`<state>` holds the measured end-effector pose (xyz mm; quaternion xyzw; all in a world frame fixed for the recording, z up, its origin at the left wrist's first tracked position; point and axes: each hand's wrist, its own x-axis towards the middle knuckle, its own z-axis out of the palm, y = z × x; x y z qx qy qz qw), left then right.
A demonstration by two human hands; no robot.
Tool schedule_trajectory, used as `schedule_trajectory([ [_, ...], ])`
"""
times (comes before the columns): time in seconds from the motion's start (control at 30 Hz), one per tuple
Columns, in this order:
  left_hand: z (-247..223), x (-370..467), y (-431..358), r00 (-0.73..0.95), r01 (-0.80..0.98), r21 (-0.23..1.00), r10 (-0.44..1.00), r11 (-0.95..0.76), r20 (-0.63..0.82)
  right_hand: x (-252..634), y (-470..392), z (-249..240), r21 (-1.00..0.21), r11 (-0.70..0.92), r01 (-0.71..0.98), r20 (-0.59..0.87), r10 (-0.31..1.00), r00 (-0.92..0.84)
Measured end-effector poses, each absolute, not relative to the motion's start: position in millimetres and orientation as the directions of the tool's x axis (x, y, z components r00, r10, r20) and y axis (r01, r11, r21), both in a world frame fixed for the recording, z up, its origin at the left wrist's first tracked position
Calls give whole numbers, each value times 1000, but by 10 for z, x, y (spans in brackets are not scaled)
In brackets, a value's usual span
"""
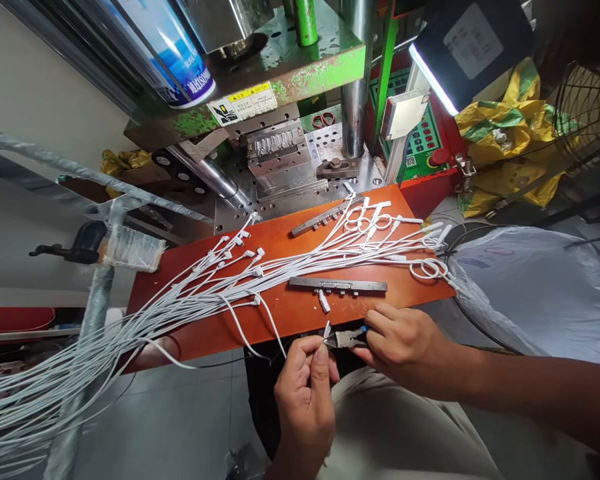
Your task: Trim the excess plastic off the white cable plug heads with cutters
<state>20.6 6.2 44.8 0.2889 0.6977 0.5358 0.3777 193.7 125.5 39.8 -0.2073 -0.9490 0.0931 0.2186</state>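
My left hand (305, 383) pinches a small white connector (327, 328) between thumb and forefinger, just off the near edge of the orange-brown board (285, 319). In my right hand (405, 340) is a pair of pliers (347, 339) with blue on its handle, closed fingers around the grip. The plier jaws meet the connector at my left fingertips; the exact contact is too small to make out. Another white connector (324, 301) lies on the board beside a dark metal bar (337, 286). A long bundle of white cables (285, 267) with plugs crosses the board.
Behind the board stands a green press (320, 73) with a metal mould (277, 153) on its bed. A second metal bar (320, 220) lies near the back. A spray can (165, 53) hangs upper left; a plastic-lined bin (530, 287) is at right, below a lit lamp (435, 80).
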Motion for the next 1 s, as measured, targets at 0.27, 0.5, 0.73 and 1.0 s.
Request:
schedule_trajectory([
  [0.27, 465, 195, 147, -498, -181, 949, 808, 258, -314, 1929, 1294, 438, -343, 875, 342, 421, 468, -777],
  [0.5, 415, 207, 175, -461, -250, 922, 801, 296, -382, 1864, 1338, 401, -218, 882, 417, 416, 471, -778],
  [0.73, 455, 254, 164, -521, -43, 970, 823, 239, -226, 1879, 1394, 402, -182, 906, 383, 403, 424, -811],
  [1.0, 403, 83, 104, -404, 108, 959, 893, 261, -198, 1933, 1491, 387, -161, 925, 344, 407, 380, -831],
])
